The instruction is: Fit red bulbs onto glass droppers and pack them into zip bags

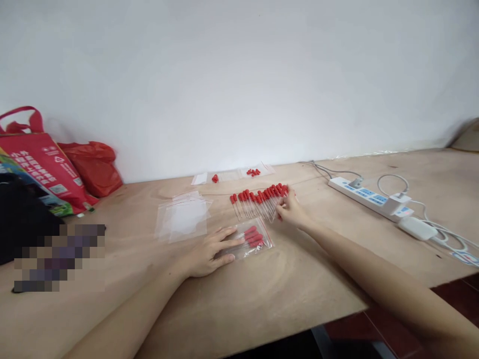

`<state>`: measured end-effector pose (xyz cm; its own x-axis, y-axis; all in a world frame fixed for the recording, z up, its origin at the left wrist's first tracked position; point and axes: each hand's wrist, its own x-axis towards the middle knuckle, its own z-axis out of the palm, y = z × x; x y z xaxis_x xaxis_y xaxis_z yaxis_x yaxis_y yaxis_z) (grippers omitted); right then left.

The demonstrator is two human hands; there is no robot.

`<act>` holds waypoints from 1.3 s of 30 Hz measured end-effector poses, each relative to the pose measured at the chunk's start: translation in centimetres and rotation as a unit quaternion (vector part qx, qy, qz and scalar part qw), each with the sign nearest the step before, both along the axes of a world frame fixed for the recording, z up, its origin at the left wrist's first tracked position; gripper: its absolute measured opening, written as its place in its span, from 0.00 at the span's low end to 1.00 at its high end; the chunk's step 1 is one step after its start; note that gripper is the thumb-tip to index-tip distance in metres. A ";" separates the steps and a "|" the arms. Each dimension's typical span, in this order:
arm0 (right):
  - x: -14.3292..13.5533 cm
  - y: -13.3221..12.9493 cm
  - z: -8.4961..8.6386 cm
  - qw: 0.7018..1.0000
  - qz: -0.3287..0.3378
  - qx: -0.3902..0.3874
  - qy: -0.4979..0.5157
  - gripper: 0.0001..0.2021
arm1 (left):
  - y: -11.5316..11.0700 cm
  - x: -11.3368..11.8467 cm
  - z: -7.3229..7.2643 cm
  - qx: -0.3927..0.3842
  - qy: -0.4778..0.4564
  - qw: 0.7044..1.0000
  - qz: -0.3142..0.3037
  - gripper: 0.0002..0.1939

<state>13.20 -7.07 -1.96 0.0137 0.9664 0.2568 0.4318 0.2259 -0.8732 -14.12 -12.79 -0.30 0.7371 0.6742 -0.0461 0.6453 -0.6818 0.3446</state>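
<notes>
My left hand [209, 252] lies flat with fingers stretched out over the left part of a clear zip bag [269, 238]. Inside that bag are several droppers [254, 237] with red rubber bulbs. Behind it, a row of droppers [258, 198] lies side by side, red bulbs away from me and clear tubes toward me. At the right end of this row is my right hand [290, 210], fingers pinched together on a dropper; a bit of red shows at the fingertips, and the rest is largely hidden.
Flat clear zip bags [183, 217] lie in a loose pile left of the row. By the wall, more plastic holds small red bulbs [253, 172]. A power strip [370, 198] with cables lies at right. Red bags [90, 167] stand at left, near a blurred-out object [60, 259].
</notes>
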 end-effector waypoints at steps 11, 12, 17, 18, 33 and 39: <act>-2.3 -2.0 -1.3 0.972 0.033 -0.067 0.223 0.28 | -0.1 0.0 -0.8 0.029 0.000 1.000 0.004 0.22; -2.4 -2.0 -1.4 0.969 0.032 -0.070 0.235 0.26 | -0.1 0.0 -0.7 0.029 0.004 1.000 0.006 0.22; -2.5 -2.3 -1.5 0.953 0.047 -0.077 0.289 0.17 | -0.1 0.1 -0.5 0.017 0.024 0.999 0.024 0.25; -2.5 -2.4 -1.4 0.950 0.049 -0.082 0.296 0.16 | -0.1 0.1 -0.5 0.017 0.025 0.999 0.024 0.25; -3.1 -2.8 -0.4 0.908 0.025 -0.165 0.384 0.04 | -0.2 0.2 -0.3 0.023 -0.001 1.000 0.015 0.23; -2.9 -3.0 -0.2 0.911 0.035 -0.199 0.361 0.05 | -0.2 0.1 -0.4 0.021 -0.006 1.000 0.016 0.24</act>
<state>10.31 -10.11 -2.17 -0.0248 0.9860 -0.1646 -0.2895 -0.1647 -0.9429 -14.01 -13.03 -0.71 0.7157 0.6984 -0.0087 0.6625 -0.6749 0.3248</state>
